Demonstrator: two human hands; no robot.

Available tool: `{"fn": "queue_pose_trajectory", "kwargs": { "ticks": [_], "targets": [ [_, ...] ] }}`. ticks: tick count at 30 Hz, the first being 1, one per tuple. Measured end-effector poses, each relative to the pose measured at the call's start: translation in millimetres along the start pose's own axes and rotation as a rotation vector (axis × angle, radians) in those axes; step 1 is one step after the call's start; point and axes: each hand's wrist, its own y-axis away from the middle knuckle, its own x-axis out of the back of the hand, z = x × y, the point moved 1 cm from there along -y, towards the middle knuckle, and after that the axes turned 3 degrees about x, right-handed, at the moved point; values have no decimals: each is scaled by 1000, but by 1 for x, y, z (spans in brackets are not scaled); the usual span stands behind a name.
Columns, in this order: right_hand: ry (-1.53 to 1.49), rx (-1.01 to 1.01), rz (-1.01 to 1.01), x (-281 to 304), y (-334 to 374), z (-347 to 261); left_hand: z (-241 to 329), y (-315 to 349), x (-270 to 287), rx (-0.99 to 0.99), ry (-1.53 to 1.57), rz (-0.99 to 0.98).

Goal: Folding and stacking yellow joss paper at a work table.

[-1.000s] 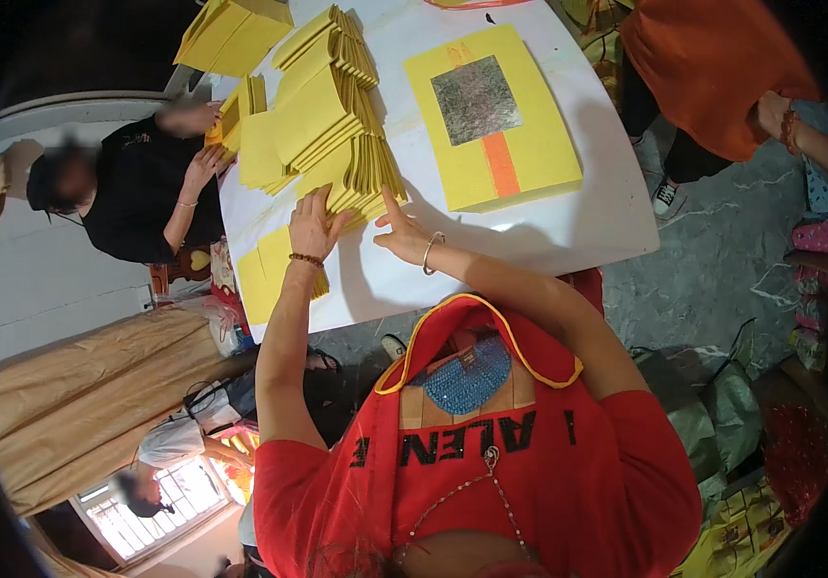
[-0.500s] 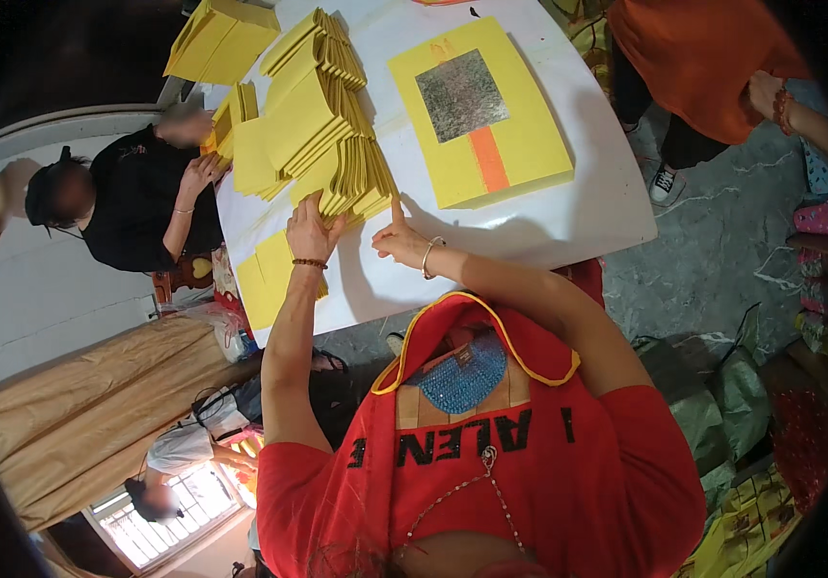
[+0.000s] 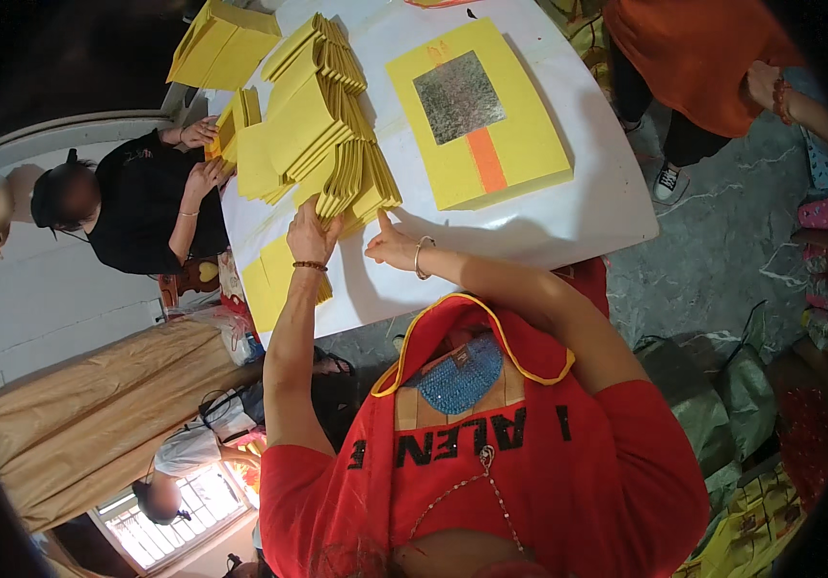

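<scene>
At the near end of a long overlapping row of folded yellow paper (image 3: 310, 111) on the white table, my left hand (image 3: 311, 236) is closed on the lowest folded bundle (image 3: 342, 183). Its fingers lie along the bundle's left side, and the thumb is at the near edge. Just right of it is my right hand (image 3: 395, 249), which holds nothing. Its index finger points up at the near edge of the stack, while the other fingers are loosely curled. I cannot tell whether the fingertip touches the paper.
A thick yellow block (image 3: 530, 144) with a silver square and orange strip lies right on the white table (image 3: 597, 207). More yellow paper (image 3: 269, 279) sits by my left forearm, and a stack (image 3: 224, 43) stands far left. A person in black (image 3: 149, 207) handles yellow paper at the left edge.
My right hand has shifted slightly left and down, its index finger lower against the stack. My left hand has barely moved. Both hands of the person in black now show at their yellow paper.
</scene>
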Motion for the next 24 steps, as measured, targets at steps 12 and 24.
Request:
{"fn": "queue_pose_trajectory", "kwargs": {
  "ticks": [12,24],
  "targets": [
    [-55,-36,56,-1,-12,4,1,-3,2,3,33,-17],
    [407,327,665,20,-7,-16,10,8,1,-1,109,-42]
  ]
}}
